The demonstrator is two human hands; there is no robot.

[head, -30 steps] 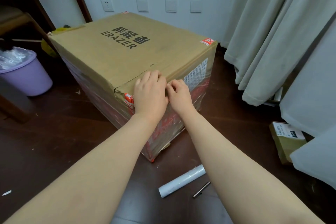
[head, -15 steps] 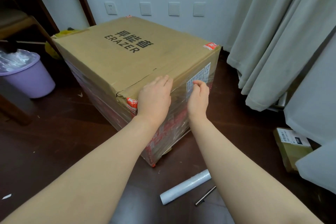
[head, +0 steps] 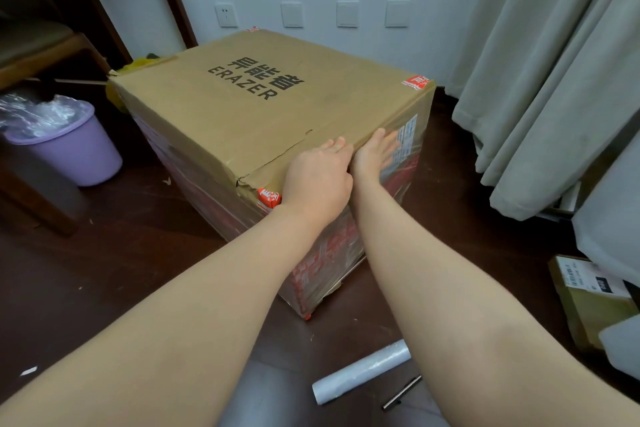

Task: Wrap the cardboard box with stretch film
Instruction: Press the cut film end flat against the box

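A large cardboard box (head: 263, 104) printed "ERAZER" stands on the dark floor, its sides covered in clear stretch film. My left hand (head: 317, 180) lies flat on the near upper edge, fingers reaching over onto the top. Right beside it my right hand (head: 375, 154) presses flat against the filmed right side face, fingers straight and pointing toward the far corner. A roll of stretch film (head: 362, 371) lies on the floor near me, untouched.
A purple bin (head: 74, 149) with a plastic liner stands left of the box. Grey curtains (head: 540, 80) hang at the right. A small cardboard parcel (head: 588, 302) sits on the floor at right. A dark thin rod (head: 401, 392) lies by the roll. Wooden furniture stands at the far left.
My right hand slid rightward along the filmed side face, then flattened against it near the top edge. My left hand shifted slightly right along the edge. The view moved closer.
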